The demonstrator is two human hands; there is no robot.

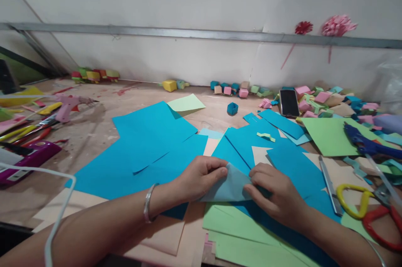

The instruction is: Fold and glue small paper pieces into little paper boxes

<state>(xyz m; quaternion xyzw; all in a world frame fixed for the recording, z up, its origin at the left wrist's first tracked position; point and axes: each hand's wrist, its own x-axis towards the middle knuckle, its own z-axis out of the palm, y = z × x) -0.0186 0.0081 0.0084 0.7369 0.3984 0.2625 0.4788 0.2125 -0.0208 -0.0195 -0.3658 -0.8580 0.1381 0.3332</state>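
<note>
Between my two hands is a pale blue sheet of paper point(234, 185), folded to a peak at its top edge. My left hand point(199, 179) pinches its upper left part between thumb and fingers. On the other side, my right hand point(274, 189) grips the right edge, thumb low and fingers curled over. Bright blue sheets point(157, 133) lie under and beyond the hands. Below the folded paper are light green sheets point(238, 233), and peach sheets point(157, 233) show under my left forearm.
Scissors point(364, 206) and a cutter knife point(330, 185) lie at right, near a blue glue gun point(370, 141). A phone point(289, 103) sits beside heaped paper scraps. Small folded paper cubes point(230, 89) line the wall. At left are a pink glue gun point(65, 108) and a white cord point(63, 208).
</note>
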